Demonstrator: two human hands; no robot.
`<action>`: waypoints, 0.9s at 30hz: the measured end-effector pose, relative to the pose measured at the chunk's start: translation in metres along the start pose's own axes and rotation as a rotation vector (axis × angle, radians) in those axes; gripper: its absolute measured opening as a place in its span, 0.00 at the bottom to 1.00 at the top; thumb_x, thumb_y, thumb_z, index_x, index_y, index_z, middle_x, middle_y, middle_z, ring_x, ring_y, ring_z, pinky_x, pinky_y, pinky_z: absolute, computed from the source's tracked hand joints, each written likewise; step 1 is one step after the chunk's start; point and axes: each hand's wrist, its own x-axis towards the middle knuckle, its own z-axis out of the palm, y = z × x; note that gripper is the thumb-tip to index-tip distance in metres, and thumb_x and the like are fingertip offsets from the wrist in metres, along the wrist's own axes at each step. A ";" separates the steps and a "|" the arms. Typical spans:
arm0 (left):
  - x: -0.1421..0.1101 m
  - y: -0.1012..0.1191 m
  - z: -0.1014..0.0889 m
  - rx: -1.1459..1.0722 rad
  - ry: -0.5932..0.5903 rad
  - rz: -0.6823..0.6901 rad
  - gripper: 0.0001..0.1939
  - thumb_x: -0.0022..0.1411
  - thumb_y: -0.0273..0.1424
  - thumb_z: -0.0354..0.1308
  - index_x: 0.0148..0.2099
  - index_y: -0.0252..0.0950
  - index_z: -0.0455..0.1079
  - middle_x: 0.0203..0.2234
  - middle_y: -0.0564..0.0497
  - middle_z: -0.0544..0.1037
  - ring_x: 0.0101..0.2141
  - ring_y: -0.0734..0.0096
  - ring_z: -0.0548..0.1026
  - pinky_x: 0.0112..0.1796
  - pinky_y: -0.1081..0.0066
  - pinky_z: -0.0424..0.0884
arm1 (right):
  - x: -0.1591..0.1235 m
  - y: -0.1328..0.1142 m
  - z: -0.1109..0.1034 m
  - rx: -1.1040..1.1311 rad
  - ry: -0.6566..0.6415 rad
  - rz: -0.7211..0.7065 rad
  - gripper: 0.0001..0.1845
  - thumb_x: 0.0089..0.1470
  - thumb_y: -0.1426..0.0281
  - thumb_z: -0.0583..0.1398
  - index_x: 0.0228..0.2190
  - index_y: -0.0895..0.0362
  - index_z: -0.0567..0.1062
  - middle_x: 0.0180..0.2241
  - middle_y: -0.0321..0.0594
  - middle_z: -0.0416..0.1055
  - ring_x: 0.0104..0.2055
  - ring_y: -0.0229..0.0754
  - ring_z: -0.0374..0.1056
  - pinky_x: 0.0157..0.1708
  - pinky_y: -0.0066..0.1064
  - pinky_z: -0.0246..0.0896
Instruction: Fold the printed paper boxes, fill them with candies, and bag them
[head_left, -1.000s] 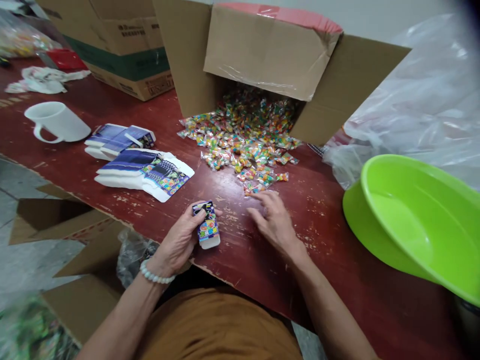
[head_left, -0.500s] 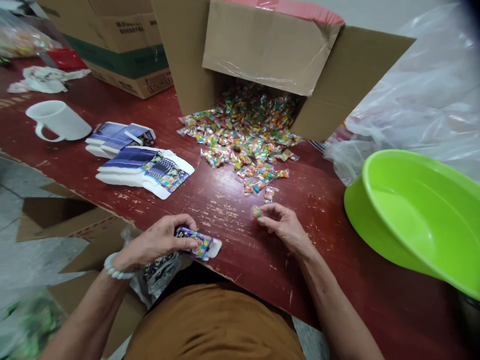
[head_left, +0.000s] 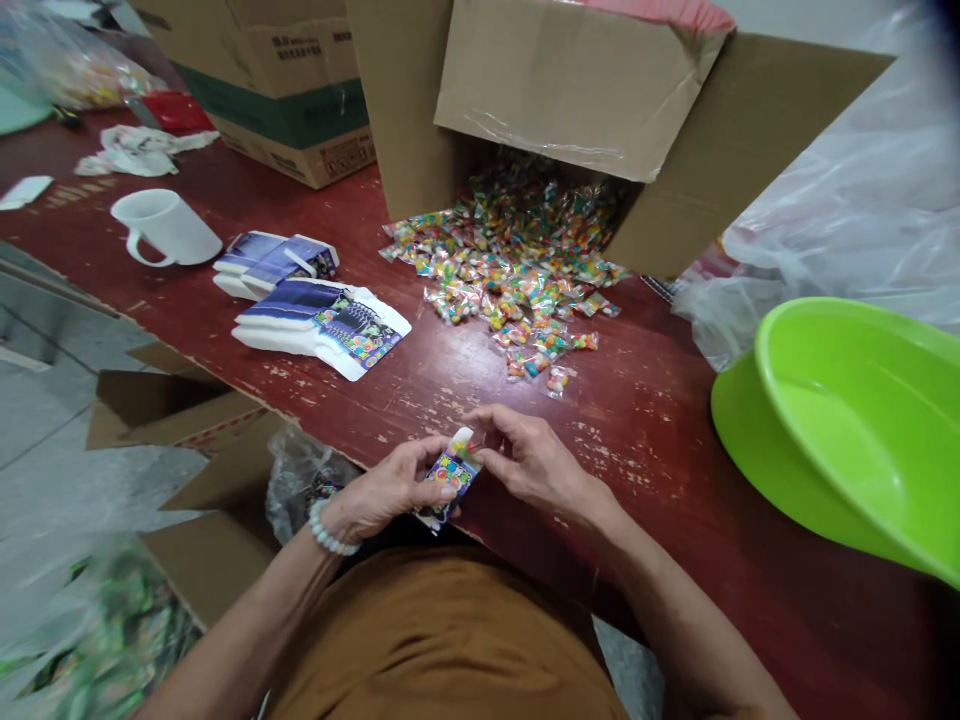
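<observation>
My left hand (head_left: 397, 487) is closed around a small purple printed candy box (head_left: 450, 480), tilted with its open end up and to the right. My right hand (head_left: 529, 460) pinches a small clear packet of colourful candy (head_left: 466, 450) at that open end; the packet looks partly inside, and the fingers hide some of it. Beyond the hands, a heap of candy packets (head_left: 517, 280) spills from a cardboard carton (head_left: 555, 90) lying on its side. Flattened purple boxes (head_left: 322, 325) lie in stacks to the left.
A white mug (head_left: 169, 228) lies tipped at the left on the red table (head_left: 645, 420). A green basin (head_left: 750, 430) stands at the right, beside clear plastic sheeting (head_left: 840, 190). Another carton (head_left: 277, 100) is at the back left. Open cartons (head_left: 210, 560) sit below the table edge.
My right hand has brought the candy packet left and down to the box's open end. My left hand has moved right and turned the box upward. The view has shifted slightly left.
</observation>
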 end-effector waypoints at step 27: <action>0.019 0.003 0.019 -0.157 0.272 0.092 0.27 0.62 0.52 0.54 0.41 0.31 0.76 0.26 0.45 0.80 0.18 0.72 0.72 0.20 0.73 0.69 | 0.027 -0.007 -0.011 0.382 0.217 0.126 0.19 0.48 0.65 0.68 0.42 0.53 0.71 0.38 0.36 0.72 0.31 0.34 0.66 0.32 0.28 0.64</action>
